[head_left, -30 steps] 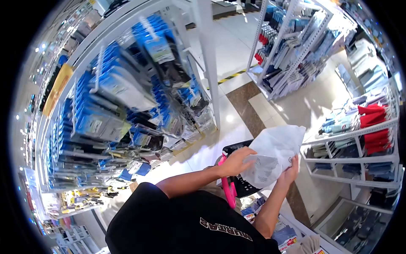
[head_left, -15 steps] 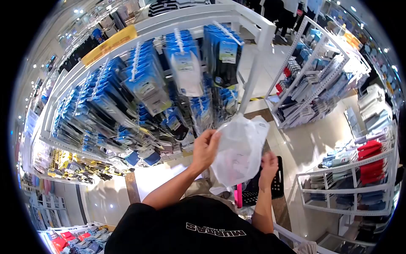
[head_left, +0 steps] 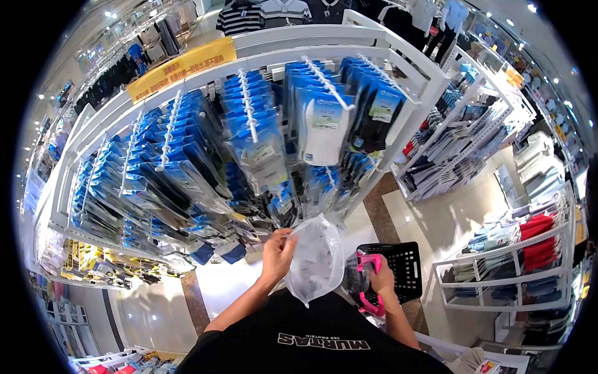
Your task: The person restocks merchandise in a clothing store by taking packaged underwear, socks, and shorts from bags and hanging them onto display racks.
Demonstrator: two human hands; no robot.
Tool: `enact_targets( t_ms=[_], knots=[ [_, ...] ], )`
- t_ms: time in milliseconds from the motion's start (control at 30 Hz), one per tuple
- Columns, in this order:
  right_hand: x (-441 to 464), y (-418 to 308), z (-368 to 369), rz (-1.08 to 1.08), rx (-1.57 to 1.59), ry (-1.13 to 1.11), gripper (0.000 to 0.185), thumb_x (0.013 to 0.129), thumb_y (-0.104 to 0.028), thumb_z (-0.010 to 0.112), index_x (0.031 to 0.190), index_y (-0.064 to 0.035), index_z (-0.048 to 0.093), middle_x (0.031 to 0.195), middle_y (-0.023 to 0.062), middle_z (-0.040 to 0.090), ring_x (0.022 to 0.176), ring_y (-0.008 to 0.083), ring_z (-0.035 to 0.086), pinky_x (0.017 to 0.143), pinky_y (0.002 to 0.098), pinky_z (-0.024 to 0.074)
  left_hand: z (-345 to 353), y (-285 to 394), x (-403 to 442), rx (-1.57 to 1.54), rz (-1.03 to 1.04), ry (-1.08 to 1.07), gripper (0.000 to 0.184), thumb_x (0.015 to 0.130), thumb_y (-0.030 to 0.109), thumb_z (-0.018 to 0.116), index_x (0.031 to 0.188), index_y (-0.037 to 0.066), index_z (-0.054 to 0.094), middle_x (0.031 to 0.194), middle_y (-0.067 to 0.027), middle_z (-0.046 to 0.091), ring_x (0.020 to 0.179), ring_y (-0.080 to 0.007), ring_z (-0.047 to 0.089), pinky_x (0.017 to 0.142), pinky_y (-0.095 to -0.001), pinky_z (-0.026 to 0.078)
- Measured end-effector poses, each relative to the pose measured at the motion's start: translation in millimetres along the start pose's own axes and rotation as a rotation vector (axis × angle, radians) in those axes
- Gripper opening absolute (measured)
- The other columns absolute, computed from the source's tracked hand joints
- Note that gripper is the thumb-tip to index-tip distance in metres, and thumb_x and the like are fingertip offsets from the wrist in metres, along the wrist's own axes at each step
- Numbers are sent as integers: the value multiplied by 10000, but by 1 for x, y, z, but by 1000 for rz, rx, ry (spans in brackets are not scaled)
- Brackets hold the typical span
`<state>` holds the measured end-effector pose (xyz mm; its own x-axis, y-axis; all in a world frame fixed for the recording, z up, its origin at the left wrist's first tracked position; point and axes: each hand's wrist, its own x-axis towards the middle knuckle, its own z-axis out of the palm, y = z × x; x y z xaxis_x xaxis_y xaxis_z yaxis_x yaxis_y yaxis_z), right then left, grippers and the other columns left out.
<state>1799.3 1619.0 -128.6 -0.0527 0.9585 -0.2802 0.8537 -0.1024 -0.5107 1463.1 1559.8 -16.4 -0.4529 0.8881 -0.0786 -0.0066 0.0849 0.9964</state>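
My left hand (head_left: 278, 254) is closed on the upper left edge of a translucent white plastic bag (head_left: 316, 260), which hangs in front of my chest. The bag's mouth looks partly spread at the top. To the right of the bag, my right hand (head_left: 381, 277) is closed on a pink-edged item (head_left: 372, 306) with a dark, see-through middle; its exact kind is unclear. That item overlaps the left side of a black perforated shopping basket (head_left: 408, 265), just beyond my right hand.
Ahead stands a white rack (head_left: 430, 93) with several rows of blue-topped packets (head_left: 255, 124) on hooks, under a yellow sign (head_left: 180, 67). Right of it are another clothes rack (head_left: 464, 134) and a low shelf of folded garments (head_left: 536, 234). Tiled floor (head_left: 464, 230) runs between.
The plastic bag has come down and left with my left hand. My right hand has moved from beside the bag down onto the pink-edged item, which now shows more. The view has shifted.
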Motion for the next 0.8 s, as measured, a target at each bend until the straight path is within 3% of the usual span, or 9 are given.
enact_targets(
  t_ms=[33,133,167,267,433,533,600,733,800],
  knots=[
    [0,-4,-6,-33,-7,6,592,806,-167,627,1367,-130,445,1019,269,664,968,465,626,837,525,499,-9,-11,6,142,-3,-52,196,976,172,602,1014,-20,615,636,50,516,538,-20,412,465,-224,298],
    [-2,-12,-16,-116,23,27,593,778,-106,638,1350,-83,481,1067,284,644,1017,455,615,876,483,500,-20,-32,15,163,22,-121,199,974,176,603,1000,-20,624,639,41,521,556,-31,416,480,-238,322],
    [-8,-13,-17,-146,82,26,598,773,-80,640,1351,-82,487,1087,281,641,1030,449,612,889,467,497,-24,-42,19,197,52,-152,250,954,180,628,1062,-46,632,624,18,488,570,-61,396,487,-273,332],
    [-25,-12,-18,-99,70,-25,600,772,-63,638,1352,-76,481,1089,274,643,1038,445,611,883,466,496,-27,-33,21,155,49,-212,258,953,183,630,1067,-48,632,643,2,501,590,-71,415,505,-269,350],
    [-40,12,-22,-129,-111,-129,549,816,-167,583,1358,-197,500,880,225,674,842,441,643,800,519,501,-22,-36,42,148,-34,-329,331,939,248,661,1106,-36,631,769,-95,635,667,-128,533,613,-302,453],
    [-42,20,-37,-137,-252,-218,535,819,-226,582,1350,-223,515,873,207,680,834,426,649,786,513,507,-7,-12,48,283,-58,-398,360,944,269,649,1131,-37,632,770,-95,643,676,-130,550,626,-298,462],
    [-36,24,-48,-156,-313,-290,483,844,-333,591,1321,-273,546,875,197,686,828,408,654,769,503,512,10,-24,59,317,-52,-369,372,952,279,632,1148,-37,635,768,-92,644,695,-126,560,630,-296,466],
    [-24,33,-64,-189,-408,-365,448,884,-360,575,1324,-280,544,877,195,688,817,401,656,752,512,508,40,-23,68,180,13,-314,375,969,282,595,1153,-41,645,734,-84,641,685,-121,559,618,-299,468],
    [-20,38,-68,-191,-395,-352,425,875,-366,569,1295,-304,572,875,184,691,815,393,659,746,512,506,50,-9,67,216,19,-277,340,967,258,601,1119,-40,662,666,-36,603,602,-90,512,559,-281,434]
  ],
)
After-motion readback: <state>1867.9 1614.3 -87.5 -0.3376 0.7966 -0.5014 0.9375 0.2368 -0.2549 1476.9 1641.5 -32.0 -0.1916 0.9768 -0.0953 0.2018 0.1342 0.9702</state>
